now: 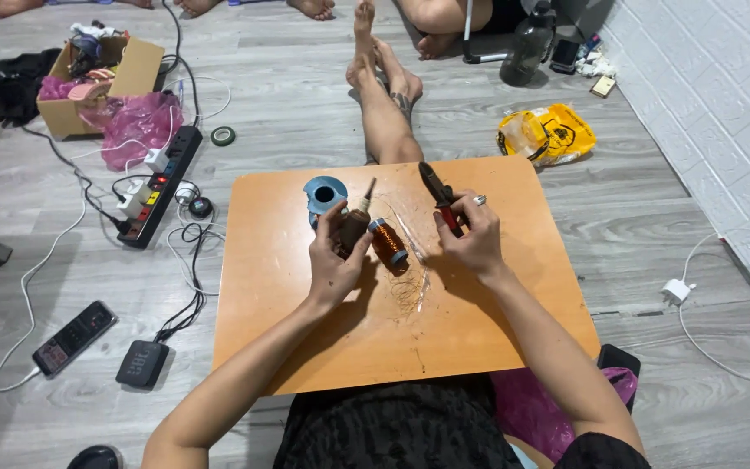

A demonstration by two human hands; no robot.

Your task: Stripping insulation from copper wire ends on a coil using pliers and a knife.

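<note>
My left hand (333,260) grips a small motor rotor (356,226) with a thin shaft pointing up and away. Beside it, a spool of copper wire (387,241) with a blue end lies on the orange table (288,304), touching or nearly touching my left fingers. My right hand (472,239) holds red-handled pliers (439,193), jaws pointing away from me. Loose strands of thin copper wire (410,282) trail across the table between my hands. A blue reel (324,193) stands just behind my left hand.
Another person's bare legs (388,104) stretch toward the table's far edge. Left on the grey floor lie a black power strip (160,184) with plugs, cables, a phone (73,337), a small black speaker (141,363), a cardboard box (101,82) and pink bags. A yellow bag (549,135) lies at right.
</note>
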